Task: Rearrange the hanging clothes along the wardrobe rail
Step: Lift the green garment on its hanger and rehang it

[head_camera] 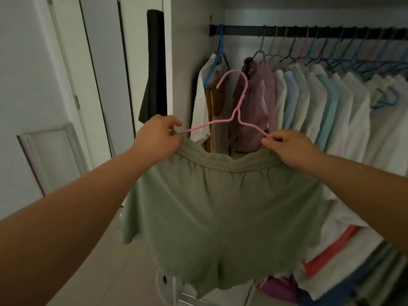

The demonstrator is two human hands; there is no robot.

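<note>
1. Nearest, a pair of green shorts (220, 206) hangs between both hands, its elastic waistband stretched across; it covers the lower middle of the wardrobe.
2. The left hand (156, 138) is closed, pinching the left end of a pink hanger (237, 111) together with the waistband's left corner; the right hand (289, 146) is closed the same way on the hanger's right end and the right corner.
3. The hanger's hook stands up above the hands, off the rail.
4. Beyond, a mauve jacket (254, 102) hangs just behind the hook; a row of pale shirts (326, 107) crowds the right.
5. Farthest, the black rail (242, 32) spans the top; blue hangers (220, 54) with white clothes hang at its left end.
</note>
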